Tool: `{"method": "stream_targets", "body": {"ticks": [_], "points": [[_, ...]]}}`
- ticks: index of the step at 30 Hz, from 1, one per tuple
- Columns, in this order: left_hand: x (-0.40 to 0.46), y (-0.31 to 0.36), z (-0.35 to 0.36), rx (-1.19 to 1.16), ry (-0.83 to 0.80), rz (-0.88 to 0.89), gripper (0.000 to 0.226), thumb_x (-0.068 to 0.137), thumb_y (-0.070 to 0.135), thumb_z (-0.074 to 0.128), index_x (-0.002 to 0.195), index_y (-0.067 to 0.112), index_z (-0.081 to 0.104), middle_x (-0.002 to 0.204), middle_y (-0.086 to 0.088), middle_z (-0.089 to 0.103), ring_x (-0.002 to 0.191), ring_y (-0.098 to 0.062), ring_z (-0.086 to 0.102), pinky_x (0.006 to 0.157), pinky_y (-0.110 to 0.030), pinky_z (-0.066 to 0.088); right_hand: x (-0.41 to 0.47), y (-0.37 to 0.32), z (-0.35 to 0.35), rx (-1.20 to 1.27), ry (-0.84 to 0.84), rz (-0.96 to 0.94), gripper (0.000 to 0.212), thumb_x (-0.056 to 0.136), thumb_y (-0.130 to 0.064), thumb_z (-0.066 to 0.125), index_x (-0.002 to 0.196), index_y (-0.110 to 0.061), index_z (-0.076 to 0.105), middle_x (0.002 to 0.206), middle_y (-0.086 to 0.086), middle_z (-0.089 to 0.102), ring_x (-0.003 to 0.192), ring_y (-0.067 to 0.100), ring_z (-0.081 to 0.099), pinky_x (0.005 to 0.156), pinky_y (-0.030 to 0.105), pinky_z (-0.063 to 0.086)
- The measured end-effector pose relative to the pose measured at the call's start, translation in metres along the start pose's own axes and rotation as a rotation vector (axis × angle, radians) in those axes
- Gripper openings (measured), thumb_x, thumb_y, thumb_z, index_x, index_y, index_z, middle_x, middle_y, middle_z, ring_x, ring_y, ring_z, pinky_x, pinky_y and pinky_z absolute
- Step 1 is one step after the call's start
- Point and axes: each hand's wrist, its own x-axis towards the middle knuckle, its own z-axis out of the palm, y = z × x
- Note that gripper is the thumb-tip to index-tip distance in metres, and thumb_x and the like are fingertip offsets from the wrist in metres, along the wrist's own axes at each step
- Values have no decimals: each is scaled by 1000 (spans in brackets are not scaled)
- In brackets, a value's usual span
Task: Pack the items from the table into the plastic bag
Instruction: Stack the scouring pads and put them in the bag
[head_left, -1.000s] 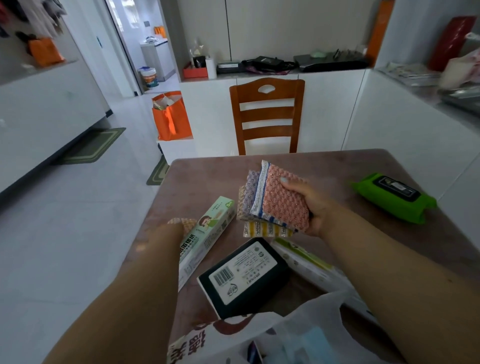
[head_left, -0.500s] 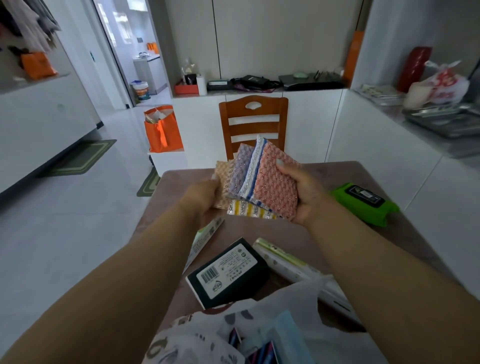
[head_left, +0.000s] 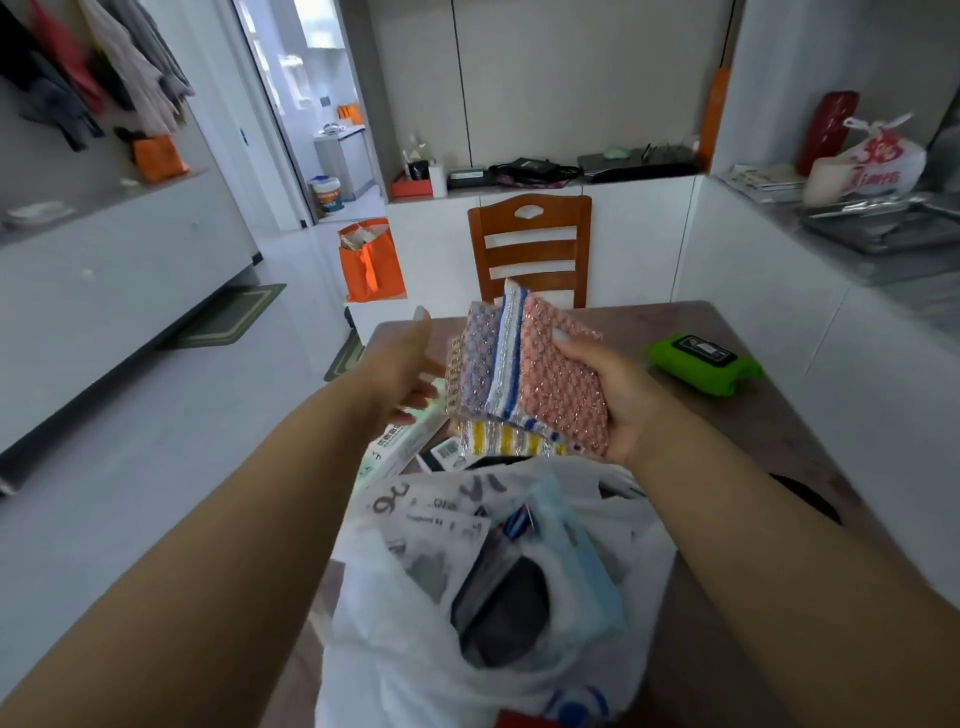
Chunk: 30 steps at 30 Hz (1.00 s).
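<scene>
Knitted scouring pads (head_left: 524, 374), pink, purple, blue and yellow, sit fanned in my right hand (head_left: 618, 395), thumb pinching the pink one, above the white plastic bag (head_left: 467, 597) that gapes at the table's (head_left: 779, 415) near edge. My left hand (head_left: 400, 364) hangs beside the stack, fingers spread and holding nothing. Below the pads I see a long white-green box (head_left: 400, 447) and what may be a dark barcoded box (head_left: 444, 453), mostly hidden. Farther right lies a green wipes pack (head_left: 701, 361), well apart; a wooden chair (head_left: 530, 244) stands beyond

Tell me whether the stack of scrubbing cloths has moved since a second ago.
Yes. The stack of scrubbing cloths, gripped by the right hand, was low over the table; now it is lifted, its top overlapping the chair.
</scene>
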Motion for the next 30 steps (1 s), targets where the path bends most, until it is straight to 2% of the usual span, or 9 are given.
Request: {"method": "stream_targets", "body": {"ticks": [3, 6, 9, 13, 16, 18, 21, 26, 30], "points": [[-38, -13, -12, 176, 24, -4, 82, 92, 69, 9, 114, 11, 63, 106, -10, 60, 84, -20, 55, 70, -30, 40, -20, 22, 15, -50, -14, 115, 74, 49, -41, 85, 115, -15, 63, 100, 14, 75, 90, 32, 71, 80, 43, 57], [-58, -31, -20, 437, 145, -31, 84, 93, 66, 7, 137, 9, 51, 138, -20, 52, 119, -34, 50, 103, -44, 32, -35, 42, 31, -105, 5, 200, 80, 53, -41, 84, 123, -14, 59, 115, 17, 69, 104, 36, 66, 87, 46, 54], [-75, -56, -32, 684, 335, -165, 86, 91, 69, 6, 142, 9, 42, 146, -22, 44, 132, -41, 40, 112, -52, 25, -44, 54, 41, -124, 40, 249, 72, 57, -41, 82, 120, -14, 61, 114, 15, 71, 103, 35, 68, 82, 42, 56], [-105, -80, -37, 248, 213, -343, 91, 87, 76, 19, 134, 3, 47, 133, -24, 56, 117, -41, 56, 102, -52, 41, -48, 60, 47, -156, 75, 255, 66, 58, -41, 82, 116, -15, 64, 110, 13, 73, 103, 33, 68, 90, 45, 54], [-122, -75, -32, -443, 34, -357, 65, 88, 68, 39, 100, 6, 53, 95, -25, 67, 76, -36, 70, 71, -48, 56, -47, 65, 53, -242, 122, 259, 57, 69, -39, 81, 117, -14, 63, 111, 12, 72, 104, 32, 67, 98, 48, 49], [-127, -66, -31, -649, -8, -293, 54, 91, 61, 43, 103, 9, 53, 92, -25, 68, 55, -29, 67, 54, -42, 58, -46, 70, 57, -297, 159, 286, 57, 71, -38, 80, 118, -10, 62, 110, 12, 73, 102, 30, 68, 97, 45, 51], [-131, -50, -36, -741, 104, -215, 52, 92, 61, 42, 103, 11, 54, 96, -24, 67, 42, -19, 57, 47, -30, 55, -44, 79, 65, -401, 231, 330, 71, 69, -40, 80, 127, -7, 56, 116, 14, 68, 103, 30, 66, 94, 42, 51], [-142, -40, -42, -729, 192, -145, 59, 91, 66, 35, 100, 13, 58, 89, -19, 64, 52, -17, 54, 49, -25, 50, -43, 90, 82, -830, 433, 343, 120, 52, -79, 64, 143, -13, 23, 143, 13, 44, 126, 35, 48, 104, 47, 43], [-148, -42, -42, -716, 236, -119, 62, 91, 67, 33, 105, 13, 60, 95, -18, 68, 49, -16, 54, 42, -22, 49, -54, 96, 88, -1190, 348, -257, 59, 89, -57, 41, 137, -22, 41, 134, 9, 49, 124, 26, 49, 96, 34, 48]]}}
